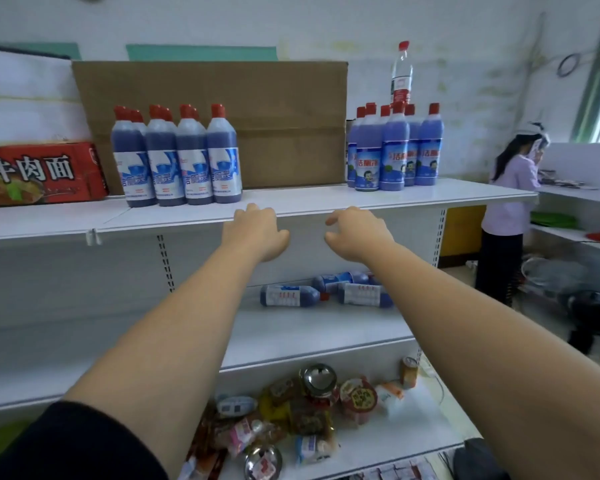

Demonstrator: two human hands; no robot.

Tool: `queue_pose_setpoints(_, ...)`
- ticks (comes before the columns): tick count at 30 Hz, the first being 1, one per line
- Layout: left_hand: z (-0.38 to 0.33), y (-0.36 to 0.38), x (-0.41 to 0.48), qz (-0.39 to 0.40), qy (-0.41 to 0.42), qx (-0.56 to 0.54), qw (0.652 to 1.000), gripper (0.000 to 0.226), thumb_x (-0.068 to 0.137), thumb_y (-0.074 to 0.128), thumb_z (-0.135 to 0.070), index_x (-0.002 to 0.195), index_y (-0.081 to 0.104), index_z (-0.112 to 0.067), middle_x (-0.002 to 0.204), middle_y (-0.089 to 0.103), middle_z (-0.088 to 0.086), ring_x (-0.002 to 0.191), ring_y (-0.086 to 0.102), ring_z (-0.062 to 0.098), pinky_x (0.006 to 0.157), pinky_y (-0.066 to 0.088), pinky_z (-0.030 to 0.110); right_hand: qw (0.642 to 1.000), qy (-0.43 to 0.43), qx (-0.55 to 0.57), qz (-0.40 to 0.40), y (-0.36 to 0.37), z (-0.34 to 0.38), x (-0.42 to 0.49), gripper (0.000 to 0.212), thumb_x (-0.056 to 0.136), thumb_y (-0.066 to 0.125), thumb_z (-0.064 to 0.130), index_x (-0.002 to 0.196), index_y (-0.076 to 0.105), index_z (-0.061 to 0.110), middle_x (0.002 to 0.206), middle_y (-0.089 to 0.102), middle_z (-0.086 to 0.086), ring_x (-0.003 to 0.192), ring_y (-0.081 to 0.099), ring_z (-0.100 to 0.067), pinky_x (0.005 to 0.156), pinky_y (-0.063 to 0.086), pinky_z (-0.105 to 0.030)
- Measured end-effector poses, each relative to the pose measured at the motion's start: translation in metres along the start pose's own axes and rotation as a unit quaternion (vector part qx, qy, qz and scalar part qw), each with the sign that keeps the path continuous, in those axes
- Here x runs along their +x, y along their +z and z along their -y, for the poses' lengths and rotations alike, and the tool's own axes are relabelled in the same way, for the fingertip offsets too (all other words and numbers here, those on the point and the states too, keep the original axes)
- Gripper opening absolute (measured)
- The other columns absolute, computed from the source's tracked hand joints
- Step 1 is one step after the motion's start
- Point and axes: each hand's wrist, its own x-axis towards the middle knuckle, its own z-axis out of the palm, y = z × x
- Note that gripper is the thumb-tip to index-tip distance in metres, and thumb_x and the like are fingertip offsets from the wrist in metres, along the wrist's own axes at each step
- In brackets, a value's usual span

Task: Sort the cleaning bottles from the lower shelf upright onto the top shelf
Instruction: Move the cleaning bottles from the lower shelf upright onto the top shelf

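White top shelf (pixel 326 202) | left hand (pixel 257 233), right hand (pixel 359 233): each grip loose, empty | bottles (pixel 291 296) lying below

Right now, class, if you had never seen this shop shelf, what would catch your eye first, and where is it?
Two clusters of blue cleaning bottles with red caps stand upright on the top shelf: a darker group at left and a lighter group at right. Both bare hands, left hand and right hand, reach empty toward the shelf's edge. Below, a few blue bottles lie on their sides on the lower shelf.
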Motion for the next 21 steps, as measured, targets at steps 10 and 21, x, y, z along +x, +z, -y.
queue_pose_setpoints(10, -0.083, 0.060, -0.032, 0.076, -0.010, 0.002, 0.997, 0.046, 0.096, 0.049, -0.040, 0.136, 0.055, -0.019, 0.142, 0.048, 0.012, 0.128, 0.046, 0.034, 0.102, 0.039, 0.043, 0.998, 0.034, 0.007, 0.056, 0.012, -0.113, -0.035, 0.045, 0.095, 0.051, 0.033, 0.140, 0.054, 0.027, 0.139, 0.056, -0.010, 0.121, 0.055, -0.031, 0.103, 0.047, -0.049)
queue_pose_setpoints(21, -0.092, 0.147, 0.008, 0.158, -0.011, 0.006, 0.987, 0.042, 0.094, 0.048, -0.048, 0.123, 0.062, -0.021, 0.127, 0.056, 0.012, 0.114, 0.055, 0.036, 0.094, 0.048, 0.043, 0.986, 0.099, -0.035, 0.126, 0.081, -0.189, -0.006, 0.042, 0.099, 0.047, 0.031, 0.139, 0.056, 0.022, 0.136, 0.058, -0.015, 0.122, 0.054, -0.035, 0.098, 0.043, -0.041)
